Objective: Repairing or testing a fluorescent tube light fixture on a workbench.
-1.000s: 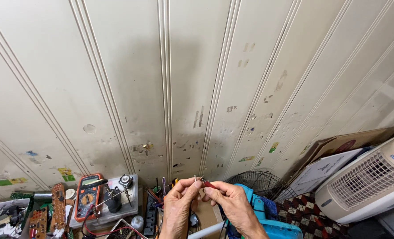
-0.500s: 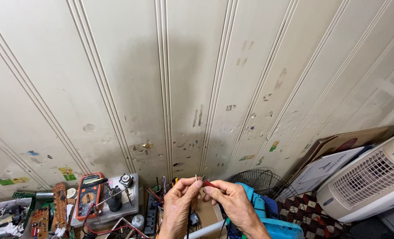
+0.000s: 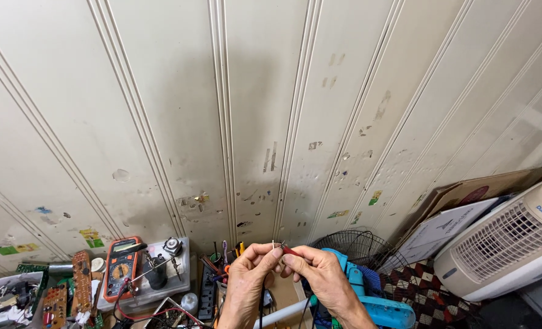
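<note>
1. Low against the pale wall, the left hand (image 3: 249, 277) and right hand (image 3: 320, 274) meet.
2. Both hands pinch a thin red wire (image 3: 290, 250) between their fingertips.
3. An orange meter (image 3: 120, 268) sits off to the left.

Two bare hands are in view, the left hand (image 3: 251, 277) and the right hand (image 3: 320, 277), and they meet at the fingertips over one thin red wire (image 3: 290, 250). One orange multimeter (image 3: 120, 268) lies on one clear plastic box (image 3: 179, 281). Two brown circuit boards stand at the left: one taller board (image 3: 81, 282) and one lower board (image 3: 54, 302). One wire fan guard (image 3: 350, 244) leans by the wall, with one blue fan body (image 3: 377, 304) in front of it. One white air cooler (image 3: 507, 244) stands at the right. One flat cardboard sheet (image 3: 490, 186) leans behind one white box (image 3: 441, 228). One white bottle cap (image 3: 189, 300) shows low down.
</note>
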